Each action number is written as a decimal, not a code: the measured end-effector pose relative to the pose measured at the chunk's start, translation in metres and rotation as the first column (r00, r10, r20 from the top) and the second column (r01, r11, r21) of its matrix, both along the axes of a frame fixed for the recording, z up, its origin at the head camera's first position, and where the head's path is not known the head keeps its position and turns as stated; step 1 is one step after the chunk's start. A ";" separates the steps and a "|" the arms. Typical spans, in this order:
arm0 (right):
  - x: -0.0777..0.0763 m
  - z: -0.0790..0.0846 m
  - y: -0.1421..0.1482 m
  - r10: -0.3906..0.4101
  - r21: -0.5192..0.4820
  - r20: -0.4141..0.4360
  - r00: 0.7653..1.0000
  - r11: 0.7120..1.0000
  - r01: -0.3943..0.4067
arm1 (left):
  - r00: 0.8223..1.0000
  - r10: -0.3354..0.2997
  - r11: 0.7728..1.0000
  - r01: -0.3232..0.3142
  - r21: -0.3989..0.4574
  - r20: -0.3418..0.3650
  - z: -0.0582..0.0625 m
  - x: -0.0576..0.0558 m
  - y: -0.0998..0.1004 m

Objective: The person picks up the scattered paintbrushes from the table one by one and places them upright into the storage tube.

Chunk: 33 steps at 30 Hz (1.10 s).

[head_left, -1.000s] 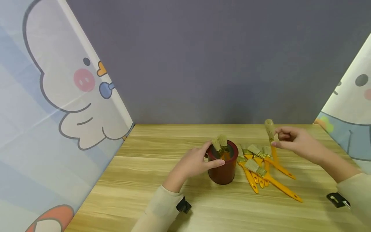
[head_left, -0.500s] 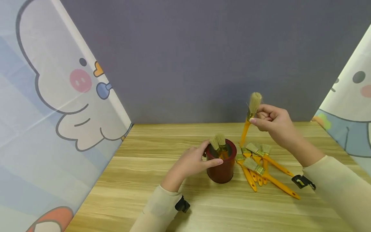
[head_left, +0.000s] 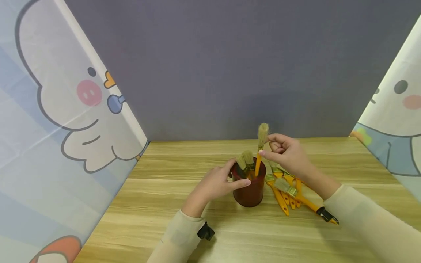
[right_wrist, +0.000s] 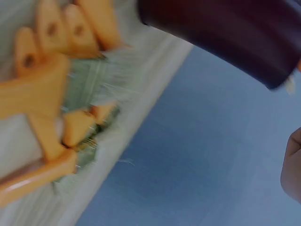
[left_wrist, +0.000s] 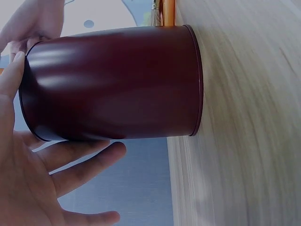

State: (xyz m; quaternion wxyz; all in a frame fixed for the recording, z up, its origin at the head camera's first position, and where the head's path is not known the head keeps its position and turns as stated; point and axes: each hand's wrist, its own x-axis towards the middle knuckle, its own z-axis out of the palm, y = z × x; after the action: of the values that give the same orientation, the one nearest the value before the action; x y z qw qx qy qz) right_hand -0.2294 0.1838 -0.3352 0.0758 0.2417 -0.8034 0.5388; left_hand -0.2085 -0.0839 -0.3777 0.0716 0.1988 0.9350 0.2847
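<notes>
A dark red can (head_left: pixel 249 193) stands on the table; two paintbrushes (head_left: pixel 245 159) lean inside it, bristles up. My left hand (head_left: pixel 215 186) holds the can near its rim, thumb along the front and fingers around the left side. In the left wrist view the lower fingers of my left hand (left_wrist: pixel 28 165) are spread beside the can's wall. My right hand (head_left: pixel 285 153) pinches another paintbrush (head_left: pixel 262 136) near its metal band. This brush is upright with its bristles on top, and its orange handle reaches down into the can's mouth. The handle's lower end is hidden inside.
Right of the can lies a loose pile of several paintbrushes (head_left: pixel 283 197) with orange handles, partly under my right forearm. A dark grey panel (head_left: pixel 210 73) closes off the back of the wooden table (head_left: pixel 138 226). Printed cloths (head_left: pixel 65 91) hang at both sides.
My right hand has lifted the paintbrush over the pile, carried it left and lowered its handle into the can. My left hand has stayed on the can.
</notes>
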 end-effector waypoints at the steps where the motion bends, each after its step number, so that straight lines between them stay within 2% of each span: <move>1: 0.001 -0.004 -0.001 -0.001 0.024 0.013 1.000 1.000 0.001 | 1.000 -0.001 1.000 0.001 -0.002 -0.004 0.000 0.000 0.000; 6: 0.003 -0.025 -0.003 0.003 0.079 0.076 0.997 0.997 -0.009 | 1.000 0.003 1.000 -0.003 -0.012 -0.008 0.000 0.001 0.001; 12: 0.005 -0.040 -0.004 0.008 0.087 0.061 0.998 0.996 -0.014 | 1.000 -0.004 1.000 0.004 -0.012 -0.010 0.001 0.001 0.002; 23: 0.005 -0.051 -0.002 0.047 0.120 0.053 0.998 0.991 -0.053 | 1.000 0.012 1.000 -0.012 -0.007 0.010 0.001 0.000 0.004; 28: 0.005 -0.054 0.000 0.055 0.105 0.055 0.997 0.993 -0.061 | 1.000 0.007 1.000 -0.007 -0.014 0.001 0.000 0.000 0.004; 33: 0.004 -0.053 0.003 0.062 0.087 0.071 0.996 0.994 -0.068 | 0.999 0.029 0.999 -0.028 -0.031 0.022 0.000 0.000 0.004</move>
State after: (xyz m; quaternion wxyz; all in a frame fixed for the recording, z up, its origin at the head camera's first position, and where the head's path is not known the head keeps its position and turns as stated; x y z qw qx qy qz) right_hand -0.2255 0.1865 -0.3880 0.0199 0.2524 -0.8205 0.5125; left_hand -0.2084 -0.0795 -0.3775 0.0812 0.1812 0.9411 0.2736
